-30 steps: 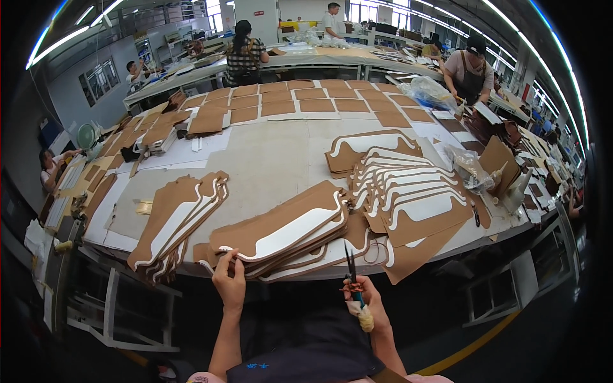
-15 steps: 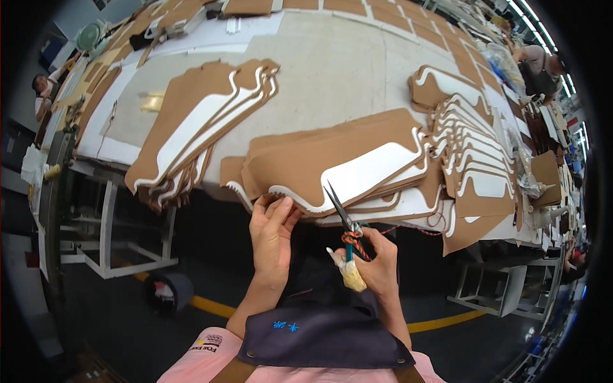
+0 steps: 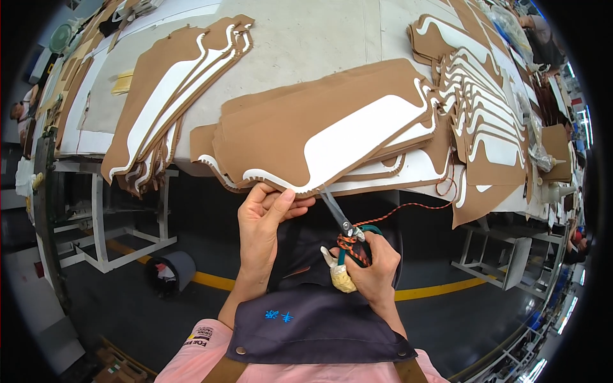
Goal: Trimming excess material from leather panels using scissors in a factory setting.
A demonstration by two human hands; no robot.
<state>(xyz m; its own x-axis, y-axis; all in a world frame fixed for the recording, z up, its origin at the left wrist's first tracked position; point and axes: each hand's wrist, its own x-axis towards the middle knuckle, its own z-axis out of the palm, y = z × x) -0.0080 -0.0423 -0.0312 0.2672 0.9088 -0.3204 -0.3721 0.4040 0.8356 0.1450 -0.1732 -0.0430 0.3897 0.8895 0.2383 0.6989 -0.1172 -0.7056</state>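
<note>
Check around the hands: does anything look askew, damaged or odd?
The green-handled metal scissors in the right hand look makeshift: an orange-and-black cord is knotted around them, and yellowish wrapping pads one handle. Farther right, a flat brown panel juts askew past the pale table.

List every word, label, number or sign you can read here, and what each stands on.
Apron: two bright blue characters on the bib; clear, but I won't copy them out.
Left sleeve: dark print in slanted lines; partly legible, likewise not copied.
Scissors and brown pieces: no lettering that I can make out.
Elsewhere: any marks are too small or blurred to read.
</note>
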